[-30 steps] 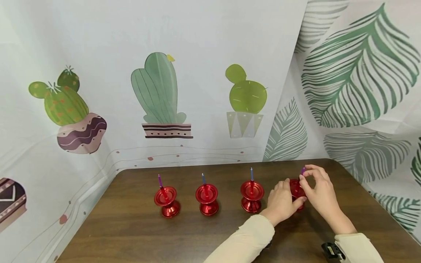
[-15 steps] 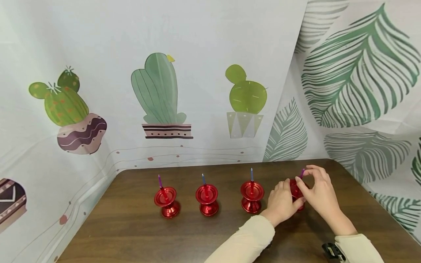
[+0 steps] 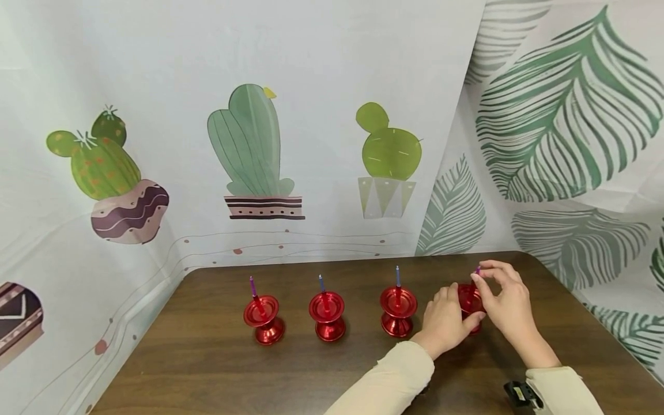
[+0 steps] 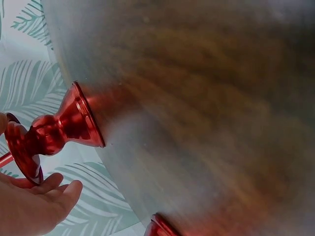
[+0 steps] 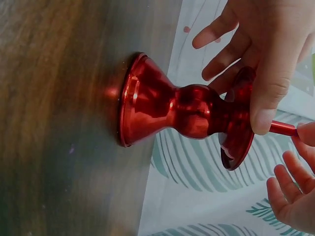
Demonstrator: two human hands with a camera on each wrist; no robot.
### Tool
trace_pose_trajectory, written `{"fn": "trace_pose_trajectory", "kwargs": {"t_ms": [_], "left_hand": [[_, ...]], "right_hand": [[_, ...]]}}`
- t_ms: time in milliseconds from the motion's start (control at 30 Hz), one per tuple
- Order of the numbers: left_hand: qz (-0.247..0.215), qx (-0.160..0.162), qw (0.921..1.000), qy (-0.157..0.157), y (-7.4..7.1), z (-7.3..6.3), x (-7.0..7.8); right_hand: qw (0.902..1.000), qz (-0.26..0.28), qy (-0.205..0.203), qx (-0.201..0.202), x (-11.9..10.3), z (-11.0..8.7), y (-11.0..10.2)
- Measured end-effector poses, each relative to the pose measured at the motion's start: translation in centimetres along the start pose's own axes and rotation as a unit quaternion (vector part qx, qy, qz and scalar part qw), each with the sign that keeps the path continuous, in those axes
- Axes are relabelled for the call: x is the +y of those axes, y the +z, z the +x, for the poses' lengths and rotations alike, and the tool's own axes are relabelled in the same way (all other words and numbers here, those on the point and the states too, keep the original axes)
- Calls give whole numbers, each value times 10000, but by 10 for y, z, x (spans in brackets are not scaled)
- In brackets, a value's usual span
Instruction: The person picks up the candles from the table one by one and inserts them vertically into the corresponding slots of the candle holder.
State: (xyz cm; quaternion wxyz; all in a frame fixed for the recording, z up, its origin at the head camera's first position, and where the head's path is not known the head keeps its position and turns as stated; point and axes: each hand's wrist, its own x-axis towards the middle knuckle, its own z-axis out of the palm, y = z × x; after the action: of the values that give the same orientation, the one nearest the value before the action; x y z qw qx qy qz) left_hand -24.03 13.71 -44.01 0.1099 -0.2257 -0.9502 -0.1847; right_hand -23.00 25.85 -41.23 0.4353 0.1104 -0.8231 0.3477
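Observation:
At the right end of a row stands a red metal candlestick (image 3: 465, 293), upright on the table, with a dish and a narrow tube on top. My left hand (image 3: 447, 316) grips its dish from the left, thumb across the near rim, as the right wrist view shows. A thin purple candle (image 3: 478, 270) sticks up at the top of the tube. Thumb and index finger of my right hand (image 3: 507, 300) pinch this candle at the tube's mouth. In the right wrist view, the candlestick's base (image 5: 142, 105) sits on the tabletop, and the other right fingers (image 5: 290, 184) are spread.
To the left stand three matching red candlesticks: one (image 3: 268, 331) with a purple candle (image 3: 252, 286), one (image 3: 329, 329) with a blue candle (image 3: 321, 282) and one (image 3: 396, 324) with a blue candle (image 3: 397, 276). The brown wooden table (image 3: 233, 374) ends at a patterned cloth (image 3: 321, 144) behind.
My right thumb slides left half a second ago and is now back against the candle, beside the index finger. My left hand keeps its grip on the candlestick.

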Motion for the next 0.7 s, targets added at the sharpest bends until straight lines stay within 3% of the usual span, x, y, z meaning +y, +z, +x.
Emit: {"fn": "trace_pose_trajectory", "kwargs": {"t_ms": [533, 700], "left_hand": [[214, 50, 9996, 148, 0, -10, 1], [1, -71, 10000, -58, -9, -15, 5]], "right_hand": [[9989, -185, 331, -258, -6, -8, -3], [9972, -307, 531, -429, -13, -9, -10]]}}
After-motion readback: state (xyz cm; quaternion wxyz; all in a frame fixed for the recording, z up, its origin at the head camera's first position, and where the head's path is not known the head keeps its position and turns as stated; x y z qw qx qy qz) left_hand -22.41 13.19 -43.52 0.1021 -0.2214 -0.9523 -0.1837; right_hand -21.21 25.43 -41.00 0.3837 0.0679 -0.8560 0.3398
